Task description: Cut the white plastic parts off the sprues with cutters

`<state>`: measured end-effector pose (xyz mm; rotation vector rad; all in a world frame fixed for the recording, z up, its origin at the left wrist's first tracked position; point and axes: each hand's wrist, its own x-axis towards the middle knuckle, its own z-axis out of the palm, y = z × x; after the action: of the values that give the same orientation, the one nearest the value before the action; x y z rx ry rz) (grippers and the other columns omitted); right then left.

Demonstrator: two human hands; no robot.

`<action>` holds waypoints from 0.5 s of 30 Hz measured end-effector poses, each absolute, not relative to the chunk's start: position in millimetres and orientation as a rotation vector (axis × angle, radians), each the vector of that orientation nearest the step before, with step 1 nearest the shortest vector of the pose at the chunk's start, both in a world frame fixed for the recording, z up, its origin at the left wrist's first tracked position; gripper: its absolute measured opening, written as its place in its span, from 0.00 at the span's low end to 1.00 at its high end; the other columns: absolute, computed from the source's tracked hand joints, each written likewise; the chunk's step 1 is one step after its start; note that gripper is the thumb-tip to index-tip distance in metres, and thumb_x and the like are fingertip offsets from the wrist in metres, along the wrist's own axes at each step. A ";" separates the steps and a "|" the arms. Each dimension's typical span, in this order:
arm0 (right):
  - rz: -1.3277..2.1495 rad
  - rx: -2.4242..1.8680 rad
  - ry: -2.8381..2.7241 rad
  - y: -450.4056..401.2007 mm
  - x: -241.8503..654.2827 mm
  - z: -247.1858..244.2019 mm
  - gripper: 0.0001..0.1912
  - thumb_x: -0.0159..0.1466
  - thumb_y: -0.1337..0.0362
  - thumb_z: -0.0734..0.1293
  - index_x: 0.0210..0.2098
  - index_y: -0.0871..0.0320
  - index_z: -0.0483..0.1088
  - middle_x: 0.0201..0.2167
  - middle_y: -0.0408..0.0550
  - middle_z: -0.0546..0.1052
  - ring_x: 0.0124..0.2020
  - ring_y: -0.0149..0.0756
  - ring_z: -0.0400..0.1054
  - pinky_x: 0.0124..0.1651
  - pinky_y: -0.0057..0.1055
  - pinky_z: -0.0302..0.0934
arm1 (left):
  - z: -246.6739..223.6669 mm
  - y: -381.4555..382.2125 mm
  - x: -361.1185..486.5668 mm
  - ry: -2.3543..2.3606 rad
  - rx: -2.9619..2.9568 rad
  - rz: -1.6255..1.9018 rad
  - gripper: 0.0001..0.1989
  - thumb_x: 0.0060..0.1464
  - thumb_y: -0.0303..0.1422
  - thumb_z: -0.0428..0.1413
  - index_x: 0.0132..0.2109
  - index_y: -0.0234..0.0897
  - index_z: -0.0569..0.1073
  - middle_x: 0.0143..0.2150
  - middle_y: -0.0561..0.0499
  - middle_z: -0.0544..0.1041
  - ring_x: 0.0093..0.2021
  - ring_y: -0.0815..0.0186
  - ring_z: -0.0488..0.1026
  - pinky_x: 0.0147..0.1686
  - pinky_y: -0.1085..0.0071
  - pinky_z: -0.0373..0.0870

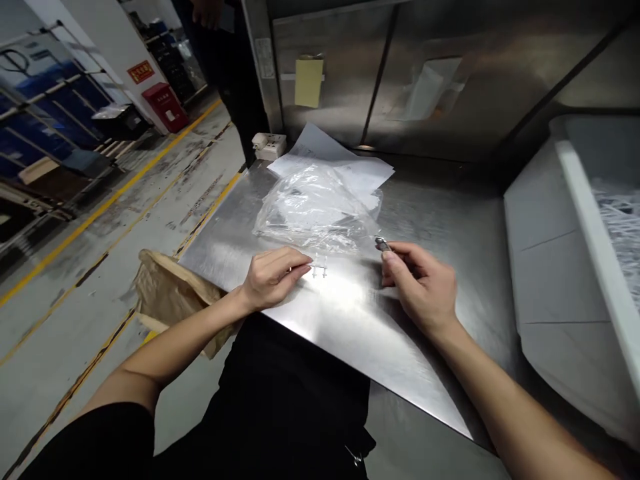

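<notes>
My left hand (278, 275) pinches a small clear plastic part (320, 267) with thin prongs, just above the metal table. To its right, my right hand (423, 283) is closed round a small metal tool (383, 244), whose tip points up and left. The rest of that tool is hidden by the fingers. Beyond both hands lies a crumpled clear plastic bag (315, 203), partly on top of white paper sheets (330, 157).
The metal table (450, 233) meets a metal wall behind. A white power socket (270, 145) sits at its back left corner. On the right stands a large white bin (555, 267) holding many pale parts. A brown bag (175, 293) is beside the left edge. A person (235, 73) stands beyond.
</notes>
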<state>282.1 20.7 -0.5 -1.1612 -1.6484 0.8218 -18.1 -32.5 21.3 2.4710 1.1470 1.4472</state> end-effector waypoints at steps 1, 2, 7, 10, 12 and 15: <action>0.818 -1.157 -1.660 20.1 282.9 -0.2 0.14 0.75 0.49 0.71 0.48 0.52 0.82 0.27 0.43 0.80 0.25 0.41 0.76 0.32 0.38 0.69 | 22.6 -43.5 -30.6 1.247 2.474 1.447 0.05 0.74 0.31 0.61 0.50 0.38 0.82 0.40 0.48 0.87 0.38 0.65 0.84 0.40 0.69 0.80; 0.814 -1.157 -1.673 19.4 283.7 0.3 0.15 0.76 0.48 0.72 0.49 0.52 0.82 0.28 0.45 0.81 0.26 0.43 0.76 0.33 0.40 0.69 | 23.1 -55.9 -46.5 1.369 2.471 1.442 0.05 0.74 0.32 0.61 0.49 0.38 0.82 0.40 0.47 0.87 0.39 0.65 0.84 0.41 0.69 0.80; 0.759 -1.309 -1.671 14.2 282.2 4.0 0.17 0.74 0.44 0.74 0.50 0.49 0.84 0.33 0.58 0.84 0.34 0.58 0.81 0.38 0.50 0.70 | 15.9 -143.1 -155.8 2.459 1.944 1.147 0.14 0.75 0.41 0.57 0.49 0.36 0.82 0.46 0.44 0.87 0.44 0.63 0.82 0.49 0.66 0.79; 0.817 -1.346 -1.696 7.1 278.0 7.1 0.18 0.75 0.41 0.71 0.55 0.42 0.82 0.36 0.55 0.82 0.39 0.63 0.81 0.38 0.53 0.70 | 8.1 -201.3 -206.3 2.843 1.491 0.797 0.15 0.72 0.43 0.57 0.49 0.36 0.83 0.50 0.42 0.87 0.50 0.57 0.83 0.55 0.62 0.79; 0.810 -1.346 -1.704 5.9 275.7 7.8 0.20 0.75 0.39 0.70 0.54 0.42 0.82 0.35 0.54 0.81 0.39 0.64 0.81 0.39 0.54 0.70 | 3.4 -227.3 -223.3 2.933 1.336 0.709 0.15 0.67 0.42 0.60 0.48 0.35 0.84 0.50 0.38 0.87 0.52 0.49 0.83 0.57 0.56 0.79; 0.768 -1.276 -1.679 17.4 272.6 5.8 0.19 0.72 0.40 0.71 0.48 0.47 0.82 0.31 0.52 0.80 0.32 0.58 0.80 0.37 0.51 0.70 | 4.3 -234.6 -230.5 3.023 1.195 0.693 0.17 0.66 0.41 0.59 0.51 0.34 0.84 0.54 0.35 0.87 0.57 0.43 0.83 0.61 0.49 0.77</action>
<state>272.6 17.4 5.8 -1.2759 -1.6788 0.7683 -230.5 -234.6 4.3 1.1950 3.0232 0.6935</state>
